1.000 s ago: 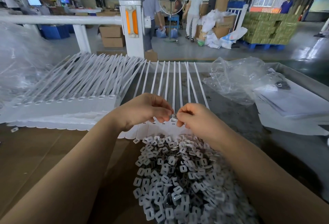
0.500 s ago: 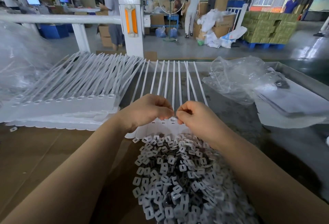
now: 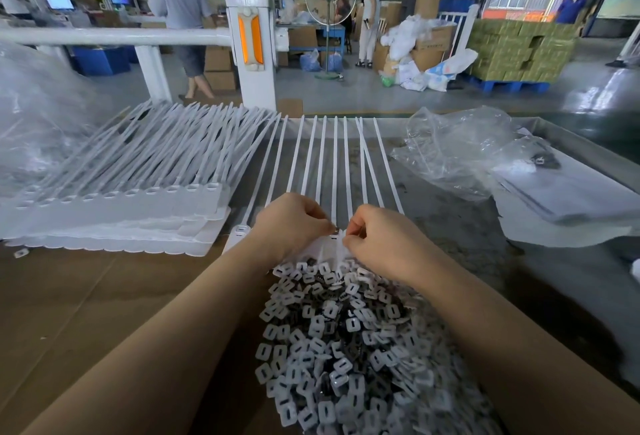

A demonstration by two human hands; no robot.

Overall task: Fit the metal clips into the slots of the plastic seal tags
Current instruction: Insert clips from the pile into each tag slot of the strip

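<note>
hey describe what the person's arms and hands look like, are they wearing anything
Both forearms are bare as far as the frame shows: no sleeves, gloves, watch or bracelets in view. The left hand and right hand are bare too, with no rings visible, though most fingers are hidden from view.

Left hand [image 3: 292, 223], right hand [image 3: 375, 237] curled; fingertips meeting

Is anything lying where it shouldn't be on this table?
One small white clip piece lies alone on the brown cardboard at the far left, apart from the big pile of clips. It looks like a stray. Otherwise the stacked seal tags sit in tidy rows.
</note>
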